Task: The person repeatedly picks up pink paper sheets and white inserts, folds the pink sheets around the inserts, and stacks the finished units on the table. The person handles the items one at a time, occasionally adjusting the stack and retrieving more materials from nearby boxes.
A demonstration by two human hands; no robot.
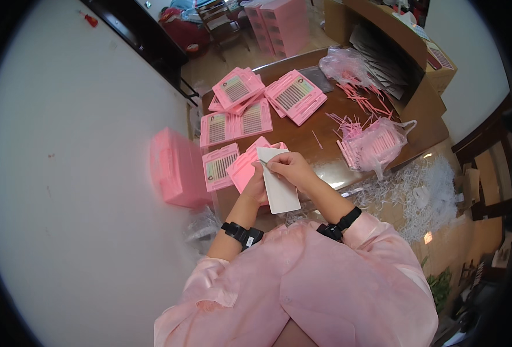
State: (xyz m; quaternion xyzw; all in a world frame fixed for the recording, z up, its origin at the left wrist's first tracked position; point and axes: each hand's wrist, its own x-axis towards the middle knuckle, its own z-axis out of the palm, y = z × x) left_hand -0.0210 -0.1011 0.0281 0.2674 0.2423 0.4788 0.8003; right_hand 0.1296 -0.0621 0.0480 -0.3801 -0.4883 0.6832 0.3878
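Note:
Over the near edge of the table, my left hand [257, 186] is closed round an opened pink plastic case [241, 169], its thumb against a white card [282, 195]. My right hand [292, 169] pinches the upper part of that card, fingertips close to my left thumb. The card lies slanted across the case and hides part of it. Just left of my left hand rests a pink false-eyelash case [222, 166] with dark rows inside. Farther back lie a stack of similar cases [236, 88] and another pair [296, 95].
Bagged pink sticks [377, 144] and loose pink tools [365, 99] cover the table's right side. A big cardboard box [424, 95] with white sheets stands behind them. Pink boxes [178, 168] are stacked by the left wall. Shredded filler [424, 199] is spread on the right-hand floor.

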